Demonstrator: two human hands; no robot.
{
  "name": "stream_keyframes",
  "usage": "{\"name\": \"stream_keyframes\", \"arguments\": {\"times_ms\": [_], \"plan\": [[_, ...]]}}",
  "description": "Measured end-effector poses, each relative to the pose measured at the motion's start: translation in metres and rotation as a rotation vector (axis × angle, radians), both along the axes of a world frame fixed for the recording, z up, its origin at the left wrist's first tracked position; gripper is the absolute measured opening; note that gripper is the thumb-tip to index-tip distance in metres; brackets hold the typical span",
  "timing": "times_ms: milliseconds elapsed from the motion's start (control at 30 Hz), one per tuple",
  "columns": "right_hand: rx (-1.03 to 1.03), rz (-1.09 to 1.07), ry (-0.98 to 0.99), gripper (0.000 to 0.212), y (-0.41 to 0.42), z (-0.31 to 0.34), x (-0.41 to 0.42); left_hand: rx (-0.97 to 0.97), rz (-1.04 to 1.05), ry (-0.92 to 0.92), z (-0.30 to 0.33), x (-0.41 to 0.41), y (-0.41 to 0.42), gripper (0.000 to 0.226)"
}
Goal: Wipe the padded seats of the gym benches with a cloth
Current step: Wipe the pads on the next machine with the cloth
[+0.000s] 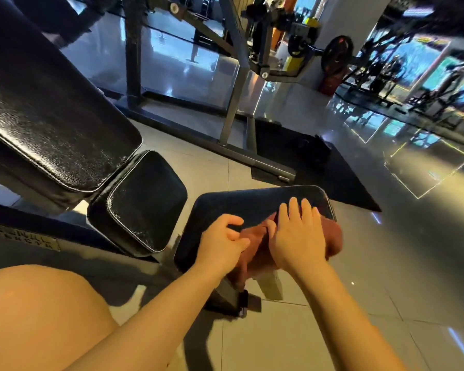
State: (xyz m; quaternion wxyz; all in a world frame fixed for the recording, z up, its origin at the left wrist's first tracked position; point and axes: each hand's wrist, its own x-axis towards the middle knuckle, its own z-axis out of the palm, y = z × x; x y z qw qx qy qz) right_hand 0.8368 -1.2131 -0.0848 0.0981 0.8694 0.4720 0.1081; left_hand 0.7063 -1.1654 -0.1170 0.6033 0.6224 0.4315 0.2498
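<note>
Rust-red and soft-looking, the cloth point(257, 247) lies bunched on a black padded seat point(241, 204), with folds showing between the two hands and one thick rolled end bulging out to the right of the right hand point(296, 236). Its long axis runs across the pad from left to right, and a loose part hangs over the near edge of the seat below the wrists. The right hand lies flat on top of the cloth, fingers straight and spread, pressing it down onto the pad. The left hand point(220, 242) sits just beside it on the left, fingers curled and pinching the cloth's left end. The seat is grained black vinyl with pale piping along its rounded rim; its far edge extends beyond the fingertips. Left of the left hand stands a second, smaller black pad point(137, 199), tilted, and beyond that a long black backrest point(51, 116) slanting up and away. Grey tiled floor point(359, 263) shows to the right of the right hand.
</note>
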Motion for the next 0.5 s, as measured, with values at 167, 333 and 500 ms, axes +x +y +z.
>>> {"name": "stream_keyframes", "arguments": {"times_ms": [167, 333, 500], "plan": [[-0.045, -0.027, -0.062, 0.073, 0.008, -0.009, 0.024, 0.074, 0.038, -0.008, -0.001, 0.008, 0.01, 0.033], [-0.206, 0.217, 0.034, 0.069, 0.045, 0.018, 0.079, 0.047, 0.062, -0.064, -0.002, 0.016, 0.017, 0.033], [-0.073, 0.291, -0.147, 0.068, 0.05, 0.026, 0.075, 0.145, 0.167, 0.038, -0.007, -0.009, 0.032, 0.022]]}}
